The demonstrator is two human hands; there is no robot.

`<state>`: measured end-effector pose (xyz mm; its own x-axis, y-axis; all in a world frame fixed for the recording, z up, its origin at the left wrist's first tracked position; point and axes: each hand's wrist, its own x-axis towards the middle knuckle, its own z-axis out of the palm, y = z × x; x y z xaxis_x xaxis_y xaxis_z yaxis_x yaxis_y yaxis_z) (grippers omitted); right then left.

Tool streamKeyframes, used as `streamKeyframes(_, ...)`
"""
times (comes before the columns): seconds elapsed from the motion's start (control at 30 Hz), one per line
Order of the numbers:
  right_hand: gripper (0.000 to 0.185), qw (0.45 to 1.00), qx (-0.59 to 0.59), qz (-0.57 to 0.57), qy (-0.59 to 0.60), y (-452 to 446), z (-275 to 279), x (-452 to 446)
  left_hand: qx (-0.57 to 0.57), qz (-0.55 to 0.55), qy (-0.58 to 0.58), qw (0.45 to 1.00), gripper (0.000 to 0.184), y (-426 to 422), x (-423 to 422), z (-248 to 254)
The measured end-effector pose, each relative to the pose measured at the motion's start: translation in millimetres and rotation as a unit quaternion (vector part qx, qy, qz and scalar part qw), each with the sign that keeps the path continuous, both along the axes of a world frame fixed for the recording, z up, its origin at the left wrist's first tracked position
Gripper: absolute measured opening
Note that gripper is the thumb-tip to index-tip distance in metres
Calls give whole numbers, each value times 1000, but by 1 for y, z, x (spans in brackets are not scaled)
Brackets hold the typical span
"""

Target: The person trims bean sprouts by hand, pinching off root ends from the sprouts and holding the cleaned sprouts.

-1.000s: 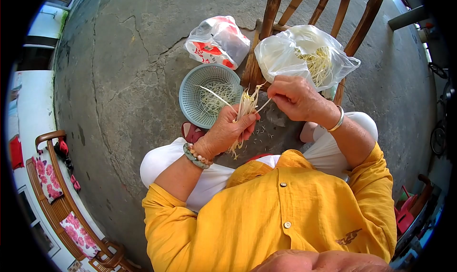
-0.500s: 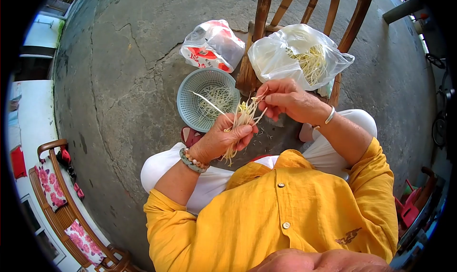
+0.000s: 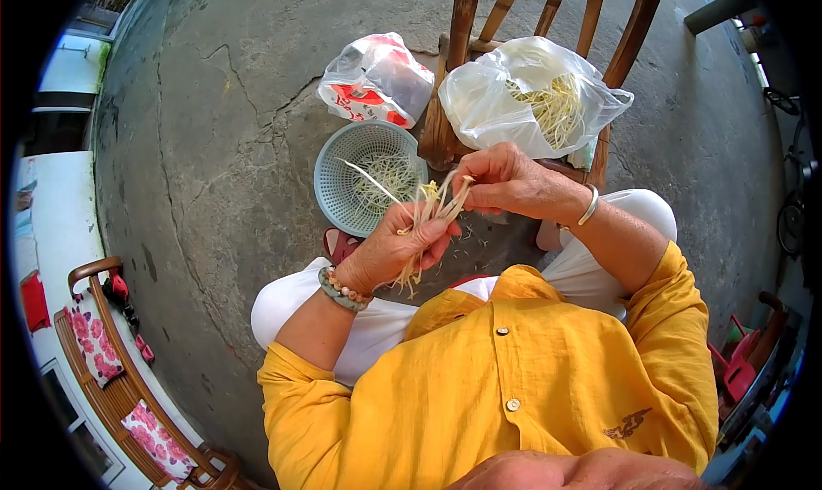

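A wooden chair (image 3: 462, 19) stands to the right of and beyond the basket (image 3: 332, 173). The clear bag (image 3: 479, 104), up and to the right of the basket, appears to rest on the chair, likely to raise its open mouth within arm's reach; sprouts (image 3: 556, 111) show inside. A red-and-white bag (image 3: 373, 77) sits just beyond the basket; its contents are unclear. The basket itself is on the floor in front of the knees, probably so that a hand need travel only a little way to it, with loose sprout pieces (image 3: 390, 175) inside.

The left hand (image 3: 399, 243), just on the near right side of the basket, is closed around a bundle of sprouts (image 3: 435, 206), gripped about midway, presumably to leave the upper ends free. The right hand (image 3: 516, 186), farther right of the basket, has thumb and fingers narrowed at those upper ends; whether they pinch a strand is too small to tell. One long white sprout (image 3: 366, 178) juts from the left fingers over the basket, clear of the right fingers.
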<state>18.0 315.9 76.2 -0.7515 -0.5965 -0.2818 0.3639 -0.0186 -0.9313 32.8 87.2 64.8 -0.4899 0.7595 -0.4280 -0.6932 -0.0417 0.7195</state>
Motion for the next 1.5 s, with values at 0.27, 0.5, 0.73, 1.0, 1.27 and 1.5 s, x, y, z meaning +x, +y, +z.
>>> streamKeyframes(0.27,8,901,158,-79,396,-8,-16,5,-25,26,12,999,23,1,0,-2)
streamKeyframes(0.5,6,802,285,-104,515,-7,-13,8,-25,46,15,998,21,0,-1,3)
streamKeyframes(0.73,10,988,129,-45,66,3,-7,6,-34,76,12,996,19,-1,-1,3)
streamKeyframes(1.0,13,985,-59,-98,-125,2,-4,6,-31,106,-16,994,17,-1,-3,4)
streamKeyframes(1.27,21,981,-108,-109,-120,4,-13,2,-53,59,16,997,19,1,-2,7)
streamKeyframes(1.5,24,985,95,18,145,9,-1,-6,-76,1,57,995,24,2,-1,1)
